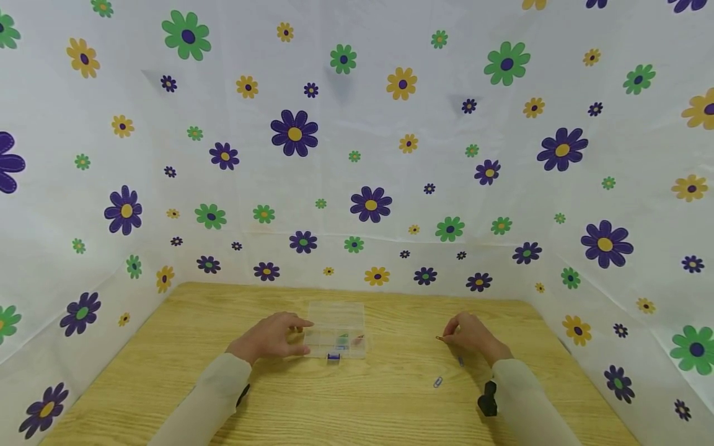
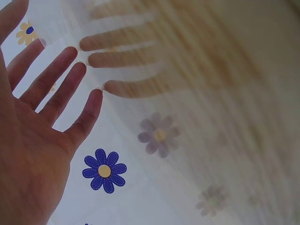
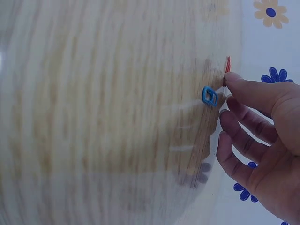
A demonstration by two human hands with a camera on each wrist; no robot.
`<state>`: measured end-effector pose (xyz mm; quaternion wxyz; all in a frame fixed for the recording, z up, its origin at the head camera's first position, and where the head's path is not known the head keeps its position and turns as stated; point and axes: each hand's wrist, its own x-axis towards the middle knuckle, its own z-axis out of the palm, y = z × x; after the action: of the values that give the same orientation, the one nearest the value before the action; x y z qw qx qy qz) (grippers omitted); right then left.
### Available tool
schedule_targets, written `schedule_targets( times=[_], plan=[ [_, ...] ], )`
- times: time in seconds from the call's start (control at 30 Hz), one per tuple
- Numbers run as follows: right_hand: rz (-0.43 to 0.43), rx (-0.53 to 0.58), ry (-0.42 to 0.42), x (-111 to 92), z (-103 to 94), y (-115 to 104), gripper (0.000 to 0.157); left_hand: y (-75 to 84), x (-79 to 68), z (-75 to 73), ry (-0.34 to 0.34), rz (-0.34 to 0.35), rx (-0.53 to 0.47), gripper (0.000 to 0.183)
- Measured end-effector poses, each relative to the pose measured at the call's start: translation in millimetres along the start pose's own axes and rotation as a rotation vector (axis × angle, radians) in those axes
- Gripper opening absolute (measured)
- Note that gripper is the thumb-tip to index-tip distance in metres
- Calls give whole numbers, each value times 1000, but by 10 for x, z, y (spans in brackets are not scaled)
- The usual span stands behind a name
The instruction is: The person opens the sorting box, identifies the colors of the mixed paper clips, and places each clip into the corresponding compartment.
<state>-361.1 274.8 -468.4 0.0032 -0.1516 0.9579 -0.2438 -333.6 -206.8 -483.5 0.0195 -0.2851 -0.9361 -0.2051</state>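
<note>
At the left side of a clear plastic compartment box (image 1: 334, 316), my left hand (image 1: 273, 337) lies with fingers spread, its fingertips at the box's edge. Those fingers look straight in the left wrist view, where the left hand (image 2: 51, 126) shows without the box. Thumb and fingertip of my right hand (image 1: 471, 336) pinch a red paper clip (image 3: 228, 64) just at the tabletop. A blue paper clip (image 3: 209, 96) lies close by that hand, and another paper clip (image 1: 437, 382) is nearer the front. Green, red and blue pieces sit in the box's right compartments.
A wood-grain table (image 1: 357, 402) holds everything. White cloth (image 1: 346, 173) with printed flowers hangs round the back and both sides. The box's lid (image 1: 336, 314) is raised at the back, and a blue latch (image 1: 333, 357) is at its front.
</note>
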Motion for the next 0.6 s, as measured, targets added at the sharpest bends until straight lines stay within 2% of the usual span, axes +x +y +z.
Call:
schedule_targets(
  times=[0.23, 0.6],
  plan=[
    [-31, -21, -7, -12, -2, -16, 12, 14, -7, -16, -3, -9, 2, 67],
    [-18, 18, -12, 14, 5, -96, 17, 1, 1, -4, -5, -4, -1, 69]
  ],
)
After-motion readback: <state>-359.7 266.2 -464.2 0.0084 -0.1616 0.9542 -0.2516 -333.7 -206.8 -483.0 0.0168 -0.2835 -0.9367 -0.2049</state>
